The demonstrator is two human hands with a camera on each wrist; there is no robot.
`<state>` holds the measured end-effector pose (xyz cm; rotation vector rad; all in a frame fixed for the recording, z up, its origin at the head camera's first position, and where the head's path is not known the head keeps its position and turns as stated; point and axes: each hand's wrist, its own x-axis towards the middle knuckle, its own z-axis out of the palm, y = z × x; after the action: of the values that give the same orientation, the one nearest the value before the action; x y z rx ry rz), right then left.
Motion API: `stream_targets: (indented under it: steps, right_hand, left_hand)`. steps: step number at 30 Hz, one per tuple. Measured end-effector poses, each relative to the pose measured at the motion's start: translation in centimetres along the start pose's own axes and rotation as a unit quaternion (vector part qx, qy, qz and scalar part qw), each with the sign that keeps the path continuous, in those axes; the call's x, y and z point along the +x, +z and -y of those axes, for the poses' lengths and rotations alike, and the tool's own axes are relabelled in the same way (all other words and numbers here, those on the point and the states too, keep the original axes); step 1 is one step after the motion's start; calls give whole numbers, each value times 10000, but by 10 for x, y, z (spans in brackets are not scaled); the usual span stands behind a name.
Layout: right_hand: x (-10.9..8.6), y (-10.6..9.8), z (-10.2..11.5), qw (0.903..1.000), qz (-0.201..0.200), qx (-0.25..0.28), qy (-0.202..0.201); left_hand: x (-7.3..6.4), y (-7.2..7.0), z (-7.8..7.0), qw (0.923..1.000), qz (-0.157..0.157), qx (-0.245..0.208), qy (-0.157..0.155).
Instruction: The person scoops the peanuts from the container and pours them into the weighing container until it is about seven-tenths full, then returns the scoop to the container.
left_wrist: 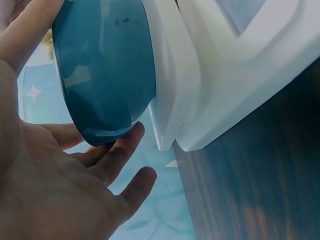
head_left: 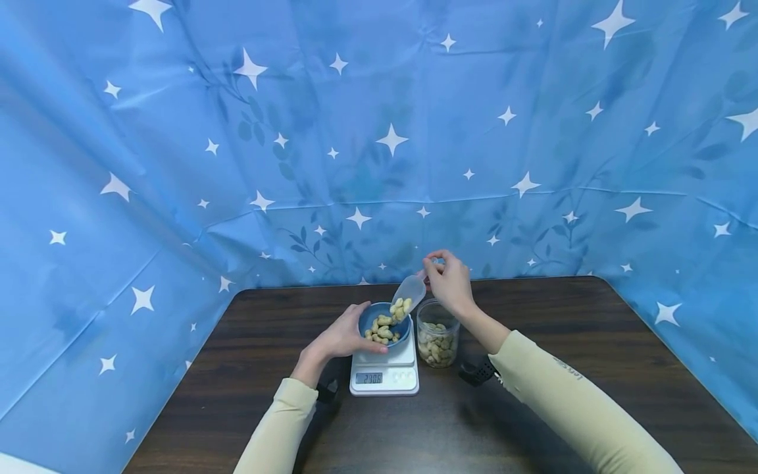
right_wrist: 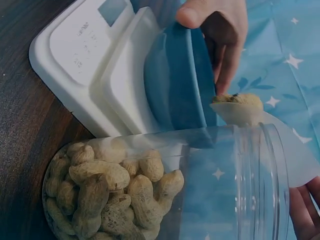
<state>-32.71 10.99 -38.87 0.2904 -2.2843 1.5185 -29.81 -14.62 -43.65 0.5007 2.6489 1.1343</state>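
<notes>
A blue bowl [head_left: 366,318] with peanuts in it sits on a white kitchen scale [head_left: 386,390]. My left hand [head_left: 346,334] holds the bowl from its left side, thumb at the near rim and fingers against the outer wall [left_wrist: 107,85]. With my right hand [head_left: 451,284] I pinch the handle of a translucent scoop [head_left: 412,288]. Tilted down to the left, the scoop has its mouth over the bowl's right rim, and peanuts [head_left: 401,307] lie at its lip. The right wrist view shows a peanut [right_wrist: 245,100] at that lip.
Just right of the scale stands a clear open jar [head_left: 422,329], partly filled with peanuts [right_wrist: 145,195]. The scale's display [head_left: 370,378] shows digits. All stand on a dark wooden table [head_left: 249,368], with a blue star-patterned cloth [head_left: 379,164] hanging behind it.
</notes>
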Motion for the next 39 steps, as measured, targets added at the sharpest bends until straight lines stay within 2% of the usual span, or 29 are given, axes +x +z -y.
stream_targets:
  steps: [6,17,32,35,39]
  right_hand:
    - [0,3,4,9990,87,-245,-360]
    - [2,-7,8,9991,123,-51,-391]
    - [-2,-33,20,9985,86,61,-545]
    - [-3,-38,19,9983,57,82,-580]
    - [-4,-43,18,9974,16,93,-709]
  left_hand:
    - [0,1,0,10000,-20,-6,-10]
    - [0,1,2,10000,-23,50,-14]
    - [-1,1,4,9996,66,244,80]
    - [-2,1,3,9996,-3,273,103]
    - [0,3,0,9985,-298,418,207]
